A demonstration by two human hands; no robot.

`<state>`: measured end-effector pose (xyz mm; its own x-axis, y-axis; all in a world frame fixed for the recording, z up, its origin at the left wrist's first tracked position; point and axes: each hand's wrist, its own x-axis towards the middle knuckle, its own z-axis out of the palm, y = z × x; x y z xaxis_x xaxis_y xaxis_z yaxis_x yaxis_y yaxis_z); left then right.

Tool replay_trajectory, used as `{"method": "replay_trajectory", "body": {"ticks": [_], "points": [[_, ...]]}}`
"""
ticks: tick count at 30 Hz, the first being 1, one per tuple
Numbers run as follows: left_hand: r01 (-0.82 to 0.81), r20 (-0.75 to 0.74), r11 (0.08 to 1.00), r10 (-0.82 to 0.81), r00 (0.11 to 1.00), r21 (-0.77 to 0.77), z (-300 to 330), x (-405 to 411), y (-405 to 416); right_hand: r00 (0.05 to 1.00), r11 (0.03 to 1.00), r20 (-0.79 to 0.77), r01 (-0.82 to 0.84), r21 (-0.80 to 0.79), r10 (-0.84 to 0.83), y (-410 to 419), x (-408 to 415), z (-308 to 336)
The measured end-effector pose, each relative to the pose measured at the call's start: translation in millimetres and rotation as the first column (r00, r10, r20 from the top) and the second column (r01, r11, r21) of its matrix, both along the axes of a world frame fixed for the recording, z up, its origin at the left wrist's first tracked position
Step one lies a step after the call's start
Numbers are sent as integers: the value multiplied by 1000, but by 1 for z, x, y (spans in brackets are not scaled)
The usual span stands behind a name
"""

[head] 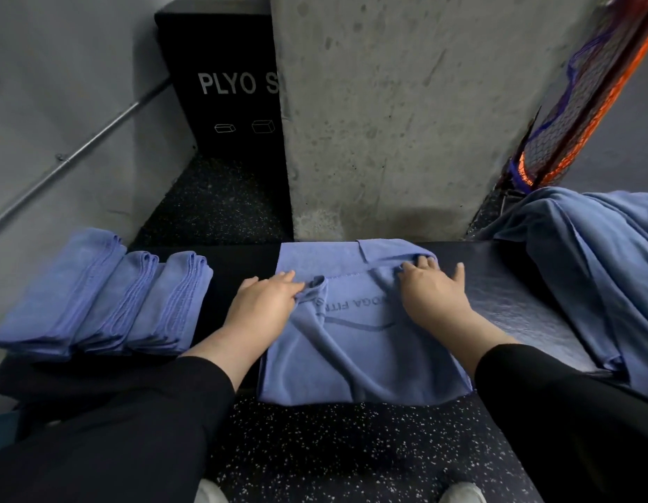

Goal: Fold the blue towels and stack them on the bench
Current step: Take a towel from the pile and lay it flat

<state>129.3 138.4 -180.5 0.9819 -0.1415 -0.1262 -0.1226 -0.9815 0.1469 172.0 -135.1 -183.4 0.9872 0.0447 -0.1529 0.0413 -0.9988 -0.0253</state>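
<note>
Both grips are seen in the head view, near the middle of the frame. A bunched fold of the blue towel (355, 343) is pinched by the left hand (264, 303), with fingers and thumb curled on the cloth. Another ridge of the same towel is held by the right hand (429, 288), its fingers bent over the fold. The towel is spread on the dark tabletop (496, 281), with its near edge hanging over the front. It looks to be held this way so one part can be pulled over the rest for a fold. At the left of the frame, folded towels (97, 295) are lined up in three piles, likely as the finished stack. At the right edge, a heap of unfolded towels (598, 270) is kept within reach. Plenty of the job seems left.
</note>
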Motion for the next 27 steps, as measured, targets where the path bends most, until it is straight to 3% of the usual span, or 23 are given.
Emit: {"method": "replay_trajectory", "body": {"ticks": [2,6,12,18,23,27], "points": [[-6,67,1000,6,998,3,-3,1,-2,999,999,-3,51,-13,-51,-5,1,0],[-16,198,1000,20,980,-24,-7,2,-2,988,997,138,-70,29,66,-5,1,-4],[20,271,994,9,962,-104,-2,4,-2,945,984,298,-162,75,133,0,-3,-1],[25,74,990,-15,997,-140,-11,14,-1,979,934,79,-202,293,187,-2,4,0],[50,200,995,-32,979,-88,-8,4,-3,987,940,58,-163,299,152,-4,-2,2],[107,179,991,-92,980,-77,-1,-16,-1,984,951,49,-179,254,172,-11,-21,8]]}}
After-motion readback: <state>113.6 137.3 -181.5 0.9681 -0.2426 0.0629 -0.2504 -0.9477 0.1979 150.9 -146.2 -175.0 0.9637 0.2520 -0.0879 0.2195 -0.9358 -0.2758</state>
